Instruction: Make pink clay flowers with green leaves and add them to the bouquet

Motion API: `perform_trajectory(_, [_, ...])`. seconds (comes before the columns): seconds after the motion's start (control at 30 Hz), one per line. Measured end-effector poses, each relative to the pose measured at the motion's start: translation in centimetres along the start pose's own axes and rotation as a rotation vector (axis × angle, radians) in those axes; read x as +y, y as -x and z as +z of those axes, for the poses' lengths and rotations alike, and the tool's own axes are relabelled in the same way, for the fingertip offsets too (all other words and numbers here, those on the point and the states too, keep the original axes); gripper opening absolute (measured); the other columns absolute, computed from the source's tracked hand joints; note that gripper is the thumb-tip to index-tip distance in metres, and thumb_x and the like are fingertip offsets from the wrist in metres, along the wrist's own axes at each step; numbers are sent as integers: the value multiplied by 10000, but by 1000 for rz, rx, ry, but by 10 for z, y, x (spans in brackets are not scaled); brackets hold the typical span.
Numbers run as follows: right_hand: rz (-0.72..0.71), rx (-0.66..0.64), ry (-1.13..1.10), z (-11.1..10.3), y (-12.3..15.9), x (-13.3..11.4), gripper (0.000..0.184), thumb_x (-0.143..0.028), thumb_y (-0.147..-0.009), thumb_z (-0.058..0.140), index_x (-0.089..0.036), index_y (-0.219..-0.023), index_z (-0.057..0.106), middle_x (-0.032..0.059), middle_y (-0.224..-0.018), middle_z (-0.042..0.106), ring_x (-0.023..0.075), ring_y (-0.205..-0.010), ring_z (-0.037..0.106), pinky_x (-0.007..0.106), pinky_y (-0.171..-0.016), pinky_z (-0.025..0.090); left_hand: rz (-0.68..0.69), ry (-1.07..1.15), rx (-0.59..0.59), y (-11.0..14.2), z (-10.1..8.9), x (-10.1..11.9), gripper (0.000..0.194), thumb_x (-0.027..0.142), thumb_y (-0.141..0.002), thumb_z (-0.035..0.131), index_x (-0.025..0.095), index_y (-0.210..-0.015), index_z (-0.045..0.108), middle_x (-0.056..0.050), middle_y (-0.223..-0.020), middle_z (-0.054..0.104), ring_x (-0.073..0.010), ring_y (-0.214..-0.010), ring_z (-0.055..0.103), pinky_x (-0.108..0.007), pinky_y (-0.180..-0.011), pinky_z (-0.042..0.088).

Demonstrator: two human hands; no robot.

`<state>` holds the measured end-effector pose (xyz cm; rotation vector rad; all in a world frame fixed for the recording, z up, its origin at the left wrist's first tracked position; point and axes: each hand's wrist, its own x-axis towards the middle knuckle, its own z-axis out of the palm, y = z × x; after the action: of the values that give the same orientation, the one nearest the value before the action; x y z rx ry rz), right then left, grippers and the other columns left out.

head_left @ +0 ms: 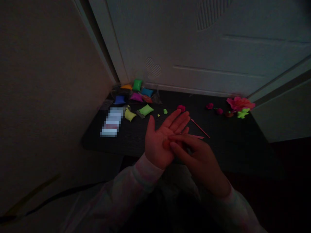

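Note:
My left hand is turned palm up, its fingers stretched out and slightly apart. On its palm rests a small orange-red lump of modelling clay. My right hand reaches over from the right, with thumb and forefinger closed at the lump's edge. Its other fingers are curled and partly hidden. Just beyond the left fingertips sits a dark pink clay piece. A thin pink modelling tool lies right of the fingers, and a second flat pink tool is partly covered by the right hand.
Clay packets, including a light green one, a yellow one and a blue one, lie at the table's back left. A blurred-out white item is nearer. Pink flower-like clay stands far right, before a white panel.

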<state>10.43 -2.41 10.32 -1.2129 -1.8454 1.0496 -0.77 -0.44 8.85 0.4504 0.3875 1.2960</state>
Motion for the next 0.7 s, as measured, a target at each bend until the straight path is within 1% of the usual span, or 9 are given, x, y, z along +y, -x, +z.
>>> perform_trajectory(0.07, [-46,156,-67,-1,0,-1,179,-281,-785,565,-243,-946,633,9,-836,642,146,-740,573,286,-652,442,56,-125,-13,-1,3,-1,653,577,-854,61,199,-1167,492,-60,-1302,508,-196,-1217,442,-406,-984,379])
perform_trajectory(0.2, [-167,674,-409,5,-11,-18,189,-290,-842,448,-275,-971,586,13,-886,569,165,-872,557,315,-733,432,128,-390,12,1,17,-3,707,512,-852,-101,199,-1303,344,-49,-1324,483,-167,-1207,450,-371,-974,414])
perform_trajectory(0.27, [-192,766,-503,11,-21,-27,229,-306,-868,366,-282,-988,560,25,-932,552,183,-955,547,341,-773,434,164,-416,-39,3,25,-7,738,483,-831,-173,194,-1342,274,-48,-1346,454,-161,-1221,430,-368,-987,414])
perform_trajectory(0.37, [-214,765,-501,18,-31,-34,363,-393,-901,203,-292,-1036,524,47,-1101,514,218,-1118,480,409,-867,412,279,-430,-92,6,34,-12,751,403,-813,-247,243,-1355,249,-10,-1384,401,-144,-1236,406,-376,-1012,403])
perform_trajectory(0.47, [-306,777,-466,15,-31,-31,468,-544,-866,164,-323,-1053,532,23,-1184,467,238,-1215,397,442,-946,363,375,-578,-53,11,41,-15,698,344,-841,-218,318,-1343,268,54,-1398,375,-129,-1270,342,-364,-1047,358])
perform_trajectory(0.5, [-326,738,-437,12,-29,-29,477,-593,-837,200,-338,-1062,535,12,-1196,459,246,-1235,376,444,-948,364,387,-653,-24,12,42,-15,656,348,-861,-178,332,-1340,270,66,-1393,381,-137,-1279,322,-364,-1051,346])
perform_trajectory(0.57, [-308,570,-349,7,-24,-28,480,-643,-780,291,-360,-1076,541,1,-1204,458,268,-1252,358,445,-909,400,403,-791,6,14,43,-14,592,392,-880,-107,349,-1341,261,81,-1387,386,-160,-1286,297,-365,-1046,339])
perform_trajectory(0.63, [-250,380,-265,4,-20,-29,446,-620,-766,364,-356,-1065,562,3,-1190,477,287,-1247,368,439,-842,442,441,-865,-32,15,40,-14,591,468,-858,-87,359,-1354,216,90,-1416,332,-175,-1299,257,-360,-1046,324])
perform_trajectory(0.7, [-204,288,-225,4,-20,-32,395,-571,-776,407,-345,-1046,585,2,-1173,496,294,-1240,381,433,-799,457,489,-912,-96,15,36,-15,613,536,-828,-78,364,-1368,154,92,-1458,235,-182,-1319,197,-366,-1062,294])
